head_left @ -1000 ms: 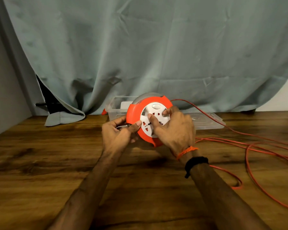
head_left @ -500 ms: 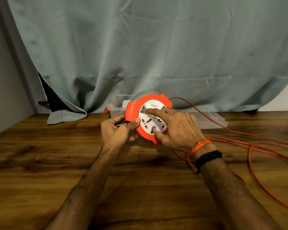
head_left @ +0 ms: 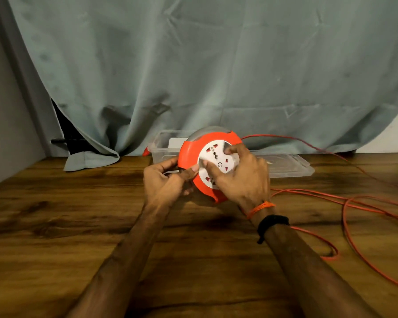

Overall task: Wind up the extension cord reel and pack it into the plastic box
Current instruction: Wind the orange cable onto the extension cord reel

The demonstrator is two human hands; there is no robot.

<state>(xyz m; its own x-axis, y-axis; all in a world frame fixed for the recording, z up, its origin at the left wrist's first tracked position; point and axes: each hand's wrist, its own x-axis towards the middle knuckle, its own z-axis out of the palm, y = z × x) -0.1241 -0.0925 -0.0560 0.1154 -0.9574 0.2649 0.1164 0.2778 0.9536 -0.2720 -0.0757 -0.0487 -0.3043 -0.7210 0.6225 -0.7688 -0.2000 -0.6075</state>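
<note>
An orange extension cord reel with a white socket face stands tilted on edge at the table's middle. My left hand grips its left rim, thumb on the orange edge. My right hand lies on the white face, fingers pressed into it. A thin orange cord leaves the reel's top right and lies in loose loops across the right of the table. Behind the reel stands a clear plastic box, partly hidden by it.
A clear lid lies flat to the right of the box. A grey-green curtain hangs along the back edge, its hem on the wooden table. A wall closes the left side.
The white socket face has turned under my right hand, whose fingers have shifted around it. The cord loop near my right wrist has been drawn in. My left hand holds the same spot.
</note>
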